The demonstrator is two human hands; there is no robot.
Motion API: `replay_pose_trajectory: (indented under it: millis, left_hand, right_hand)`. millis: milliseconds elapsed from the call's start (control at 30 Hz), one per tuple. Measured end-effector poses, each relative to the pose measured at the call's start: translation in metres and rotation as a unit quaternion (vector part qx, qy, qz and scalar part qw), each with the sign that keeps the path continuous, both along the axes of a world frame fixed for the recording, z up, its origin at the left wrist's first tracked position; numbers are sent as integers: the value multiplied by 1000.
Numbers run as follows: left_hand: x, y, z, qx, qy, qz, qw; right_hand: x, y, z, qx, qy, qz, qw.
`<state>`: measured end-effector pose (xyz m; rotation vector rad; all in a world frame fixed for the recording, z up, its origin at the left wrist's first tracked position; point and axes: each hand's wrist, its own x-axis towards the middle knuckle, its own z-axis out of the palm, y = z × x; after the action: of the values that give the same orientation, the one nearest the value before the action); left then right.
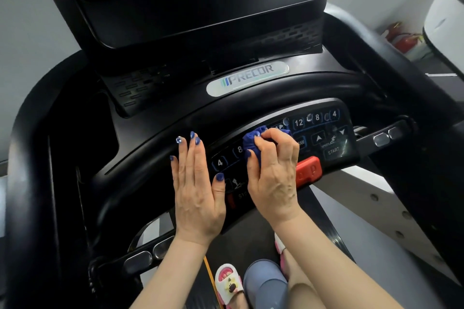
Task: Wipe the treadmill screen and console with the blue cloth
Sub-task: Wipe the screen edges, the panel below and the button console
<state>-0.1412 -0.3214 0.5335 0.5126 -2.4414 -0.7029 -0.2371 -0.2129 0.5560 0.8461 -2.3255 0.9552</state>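
Screen [195, 0] sat dark up top, console [324, 133] curved below it. Left hand [198, 183] lay flat and wide open on the keypad's left end. Right hand [272, 173] was fisted around the bunched cloth [253, 142], pressing it mid-keypad, red stop key [308, 170] just beside.

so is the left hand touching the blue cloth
Apart. The head view shows dark keypad between the flat left hand and the blue cloth bunched in the right hand.

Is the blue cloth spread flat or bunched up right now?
Bunched up. The blue cloth is wadded inside the right hand, only crumpled folds poking out above the curled fingers, against the button panel.
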Motion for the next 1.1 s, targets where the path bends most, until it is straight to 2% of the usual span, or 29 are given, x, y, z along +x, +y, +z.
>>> replay_pose_trajectory:
  millis: [100,300,467,600,767,933,1100]
  left_hand:
    - [0,0,1,0,0,-1,1000]
    - [-1,0,1,-4,3,-4,1000]
    - [-1,0,2,-3,2,2,1000]
    - [0,0,1,-7,2,-2,1000]
    - [-2,0,2,-4,1,1,1000]
    - [0,1,1,-6,2,-2,1000]
    - [-1,1,3,-2,5,1,1000]
  right_hand:
    - [9,4,-2,-44,-6,20,999]
    - [-6,21,-4,-6,26,100,995]
    - [0,8,-2,-80,-23,30,996]
    - [0,22,-3,-30,13,109,994]
    - [-15,11,3,-90,-20,1,996]
    - [-11,35,-5,-36,-7,74,997]
    - [-30,22,5,-79,-10,-15,997]
